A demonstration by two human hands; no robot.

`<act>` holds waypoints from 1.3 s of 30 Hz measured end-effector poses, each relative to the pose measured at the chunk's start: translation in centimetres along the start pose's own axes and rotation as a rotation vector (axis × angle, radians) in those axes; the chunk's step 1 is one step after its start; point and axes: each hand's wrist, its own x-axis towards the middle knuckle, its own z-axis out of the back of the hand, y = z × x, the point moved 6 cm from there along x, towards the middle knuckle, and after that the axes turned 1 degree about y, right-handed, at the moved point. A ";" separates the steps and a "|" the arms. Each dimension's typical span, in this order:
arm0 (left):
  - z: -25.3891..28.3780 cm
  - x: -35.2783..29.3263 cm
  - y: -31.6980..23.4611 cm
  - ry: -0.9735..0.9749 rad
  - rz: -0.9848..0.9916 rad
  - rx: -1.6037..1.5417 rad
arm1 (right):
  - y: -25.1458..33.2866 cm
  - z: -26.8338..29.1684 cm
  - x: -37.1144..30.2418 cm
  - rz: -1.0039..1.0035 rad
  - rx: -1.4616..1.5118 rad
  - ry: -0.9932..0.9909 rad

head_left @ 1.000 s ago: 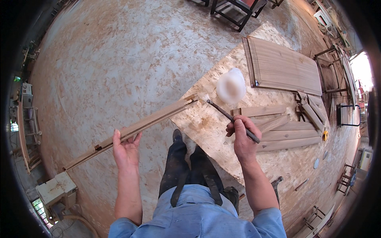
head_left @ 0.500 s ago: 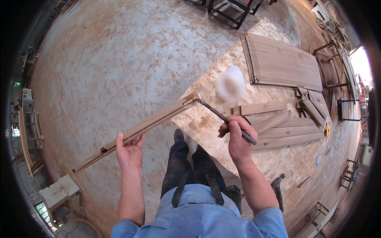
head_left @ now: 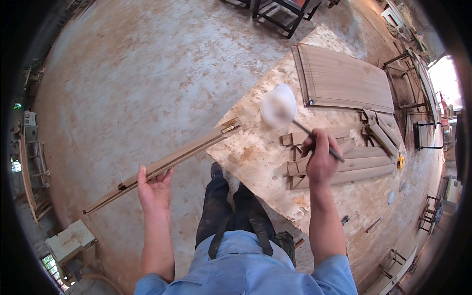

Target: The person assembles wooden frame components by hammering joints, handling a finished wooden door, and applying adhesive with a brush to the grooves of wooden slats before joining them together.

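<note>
A long wooden rail [head_left: 187, 156] with a groove along its side and a notched far end rests in my left hand [head_left: 155, 186]. My fingers and thumb hold it from beneath, near its lower left part. My right hand [head_left: 322, 155] is closed around a thin dark stick [head_left: 304, 128]. The stick's far end reaches to a white, rounded container [head_left: 279, 109], and its tip cannot be told apart there. The container stands on the pale work board [head_left: 246, 152], just past the rail's upper end, its inside blurred and brownish.
Several cut wooden pieces [head_left: 349, 167] lie stacked on the board at the right. A wide wooden panel [head_left: 346, 76] lies behind them. A yellow tape measure [head_left: 400, 162] and a slim tool [head_left: 374, 224] lie further right. A dark chair frame [head_left: 278, 19] stands at the far side.
My right hand has moved the stick from the rail's upper end rightward, so its tip now meets the white container. My left hand still holds the rail, with little shift.
</note>
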 end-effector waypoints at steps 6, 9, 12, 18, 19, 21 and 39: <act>-0.7 0.3 0.2 0.033 0.015 0.041 | -5.2 -0.7 5.9 -0.242 -0.087 0.075; -1.0 0.3 -0.2 0.054 0.003 0.057 | -6.8 -1.7 6.4 -0.335 -0.200 0.180; -1.2 0.2 -0.7 0.039 -0.006 0.079 | -7.0 -0.7 6.7 -0.319 -0.186 0.089; -1.3 0.4 -0.6 -0.024 0.021 0.046 | -7.8 1.7 7.1 -0.497 0.140 0.049; -1.3 0.5 -0.5 -0.024 0.034 0.047 | -7.0 2.0 7.2 -0.447 0.296 0.017; -1.0 0.8 -0.4 -0.015 0.044 0.028 | -5.1 2.0 6.5 -0.463 0.559 0.025; 0.0 1.4 -1.2 -0.091 0.056 0.018 | -3.3 -5.8 1.8 -0.541 0.623 0.276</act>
